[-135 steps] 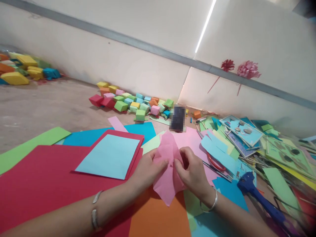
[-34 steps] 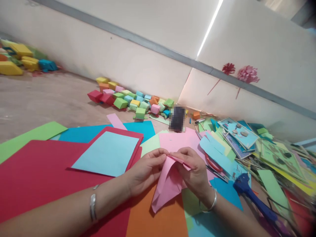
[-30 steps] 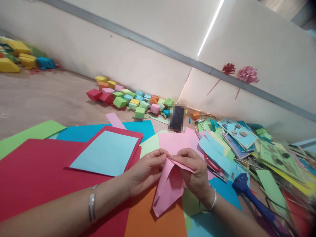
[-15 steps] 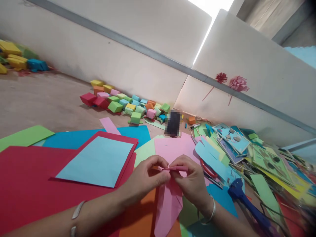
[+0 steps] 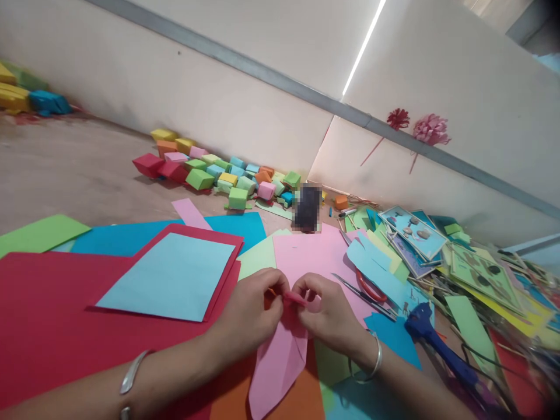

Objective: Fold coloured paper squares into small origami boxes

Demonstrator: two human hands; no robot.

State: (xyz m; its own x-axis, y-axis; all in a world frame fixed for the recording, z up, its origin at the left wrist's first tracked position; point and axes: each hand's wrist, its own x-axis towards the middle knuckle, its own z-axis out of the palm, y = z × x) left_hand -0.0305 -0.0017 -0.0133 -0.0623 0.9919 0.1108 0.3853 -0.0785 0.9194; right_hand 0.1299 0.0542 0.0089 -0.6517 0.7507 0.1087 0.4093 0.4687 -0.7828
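Observation:
Both my hands pinch the top end of a pink paper strip [image 5: 280,364], whose wider lower part hangs toward me above an orange sheet [image 5: 236,396]. My left hand [image 5: 254,309] is closed on the strip's end from the left. From the right, my right hand [image 5: 326,312] grips the same end between thumb and fingers. The fingertips nearly meet there, and the exact fold is partly hidden behind them. Beyond the hands lies a pink sheet [image 5: 301,251]. Scissors [image 5: 367,297] with a red handle rest right of my right hand, partly under light blue paper.
Left are a large red sheet [image 5: 52,326] and a light blue square [image 5: 170,280]. A blue glue gun [image 5: 437,344] with a cord lies right. Small paper boxes [image 5: 201,179] line the wall, near a pixelated dark object [image 5: 307,210]. Framed pictures [image 5: 413,230] are piled at right.
The pink strip's held end has tilted and its lower part has swung left. My hands have shifted slightly left. The camera view has moved a little.

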